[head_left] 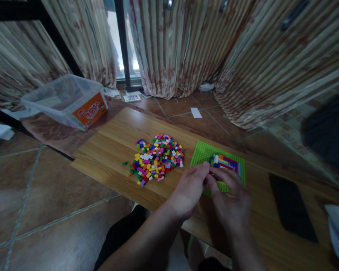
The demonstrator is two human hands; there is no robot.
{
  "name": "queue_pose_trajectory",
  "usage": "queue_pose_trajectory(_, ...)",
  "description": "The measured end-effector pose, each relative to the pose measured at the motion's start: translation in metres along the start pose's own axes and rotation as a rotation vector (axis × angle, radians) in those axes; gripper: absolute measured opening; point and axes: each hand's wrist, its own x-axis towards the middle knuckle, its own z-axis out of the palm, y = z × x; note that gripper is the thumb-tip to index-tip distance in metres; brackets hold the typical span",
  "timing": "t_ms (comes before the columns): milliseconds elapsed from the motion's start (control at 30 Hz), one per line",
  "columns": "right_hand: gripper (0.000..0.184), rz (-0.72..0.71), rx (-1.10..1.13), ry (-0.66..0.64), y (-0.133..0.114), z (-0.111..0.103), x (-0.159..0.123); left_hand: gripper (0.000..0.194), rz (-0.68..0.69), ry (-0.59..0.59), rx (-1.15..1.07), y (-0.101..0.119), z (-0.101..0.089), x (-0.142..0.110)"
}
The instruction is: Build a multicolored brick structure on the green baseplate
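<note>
"Head view: where's the brick build (226, 162)?"
"On the green baseplate (202, 150), just beyond the right hand (233, 192); the left hand (189, 186) is farther left."
"Grip?"
"Fingertips meet; can't tell whether either clamps anything."

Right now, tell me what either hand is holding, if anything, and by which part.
I can't tell: the left hand and right hand meet over the green board, hiding anything pinched between them.

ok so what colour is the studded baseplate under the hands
The baseplate is bright lime green, seen best in the head view.
</note>
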Motion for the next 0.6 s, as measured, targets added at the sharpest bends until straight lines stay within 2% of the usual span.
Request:
queue_pose_trajectory(133, 0.012, -0.003, 0.067, 0.034, 0.0015, -0.0013, 0.0005, 0.03, -0.006, -0.046, -0.029, -0.0006, 0.0, -0.0002)
queue_pose_trajectory(333, 0.016, 0.016, 0.042, -0.073, 0.0042, -0.0051, 0.0014, 0.034, -0.027, -0.014, 0.006, 0.0011, -0.0028, 0.001)
queue_pose_trajectory(600, 0.016, 0.031, 0.07, -0.095, 0.0045, -0.008, 0.0024, 0.031, 0.013, 0.009, 0.249, 0.0021, -0.0034, 0.0008)
